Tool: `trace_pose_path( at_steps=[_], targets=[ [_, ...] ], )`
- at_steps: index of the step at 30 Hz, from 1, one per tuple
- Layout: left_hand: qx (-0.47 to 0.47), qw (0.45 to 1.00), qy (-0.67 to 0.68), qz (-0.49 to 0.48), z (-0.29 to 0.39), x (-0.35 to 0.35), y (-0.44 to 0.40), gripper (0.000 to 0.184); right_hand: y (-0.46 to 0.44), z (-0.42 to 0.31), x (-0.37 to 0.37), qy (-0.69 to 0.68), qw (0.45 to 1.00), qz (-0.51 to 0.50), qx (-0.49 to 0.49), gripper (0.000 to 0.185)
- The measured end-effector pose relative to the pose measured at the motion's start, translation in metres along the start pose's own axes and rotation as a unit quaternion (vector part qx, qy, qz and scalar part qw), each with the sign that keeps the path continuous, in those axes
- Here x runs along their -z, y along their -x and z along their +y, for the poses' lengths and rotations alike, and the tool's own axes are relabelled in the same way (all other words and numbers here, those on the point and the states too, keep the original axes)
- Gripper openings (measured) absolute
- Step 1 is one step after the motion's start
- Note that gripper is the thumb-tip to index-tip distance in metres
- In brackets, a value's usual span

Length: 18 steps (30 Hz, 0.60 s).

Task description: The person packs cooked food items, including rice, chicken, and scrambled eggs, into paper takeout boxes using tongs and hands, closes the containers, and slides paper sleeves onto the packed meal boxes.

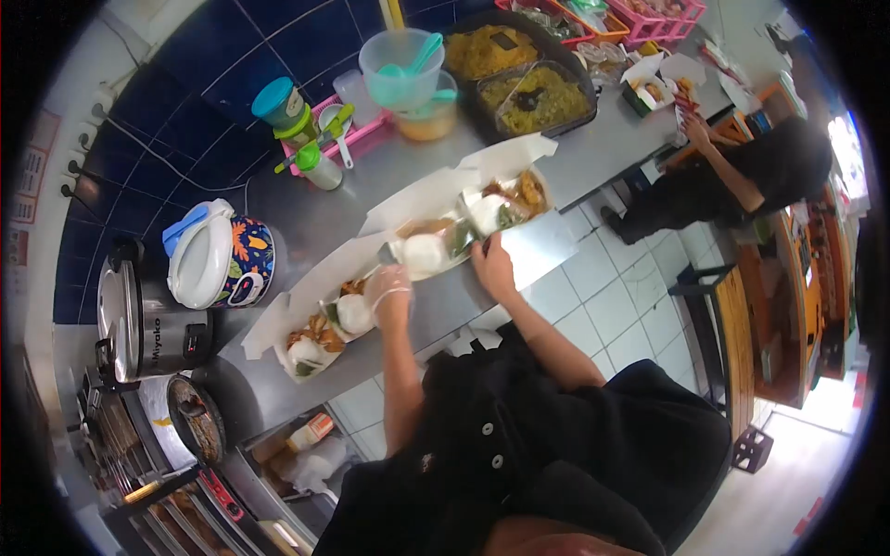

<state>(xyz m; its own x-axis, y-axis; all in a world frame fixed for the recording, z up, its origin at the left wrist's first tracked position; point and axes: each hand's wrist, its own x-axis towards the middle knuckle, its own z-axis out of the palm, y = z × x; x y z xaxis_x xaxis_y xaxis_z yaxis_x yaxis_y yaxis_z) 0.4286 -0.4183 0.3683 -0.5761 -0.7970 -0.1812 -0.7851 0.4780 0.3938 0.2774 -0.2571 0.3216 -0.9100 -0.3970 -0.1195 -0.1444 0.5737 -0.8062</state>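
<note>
Head view, left to right: Miyako rice cooker (165, 334) at far left, dark pan (196, 422) below it, patterned rice cooker (243, 259) just beside it. Four open takeaway boxes (264, 341) run in a slanted row along the near side of the metal surface (264, 394), lids folded back. Each has a white rice mound (424, 251); browned food (320, 332) shows in the leftmost. Left hand (390, 295), in a clear glove, is between the second and third boxes, fingers pointing down toward them; grip spread hidden, can't tell. Behind the row: green-lidded bottle (321, 170), then clear tub (399, 74) with a teal scoop (425, 54) inside. Right hand (493, 269) is at the near edge of the rightmost box, fingers bent by a small dark item (483, 245); can't tell if gripped. Black tray (591, 116) with yellowish and green food behind. Far right, another person (756, 171) in dark clothes reaches toward a separate open box (642, 85).
</note>
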Motion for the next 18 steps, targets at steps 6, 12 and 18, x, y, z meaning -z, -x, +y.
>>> trace_pose_path(
  at_steps=[6, 12, 18],
  targets=[
    [0.147, 0.984, -0.017, 0.1, 0.058, 0.012, 0.027, 0.039, -0.01, -0.01, 0.075, -0.07, 0.991, -0.117, 0.006, 0.043],
    [0.155, 0.974, -0.053, 0.159, 0.076, -0.006, 0.043, 0.037, -0.138, 0.118, 0.113, -0.343, 0.932, -0.015, -0.112, 0.032],
    [0.147, 0.957, 0.016, 0.25, 0.135, 0.015, 0.051, 0.027, -0.289, 0.101, 0.143, -0.536, 0.789, -0.017, -0.3, 0.032]
  ],
)
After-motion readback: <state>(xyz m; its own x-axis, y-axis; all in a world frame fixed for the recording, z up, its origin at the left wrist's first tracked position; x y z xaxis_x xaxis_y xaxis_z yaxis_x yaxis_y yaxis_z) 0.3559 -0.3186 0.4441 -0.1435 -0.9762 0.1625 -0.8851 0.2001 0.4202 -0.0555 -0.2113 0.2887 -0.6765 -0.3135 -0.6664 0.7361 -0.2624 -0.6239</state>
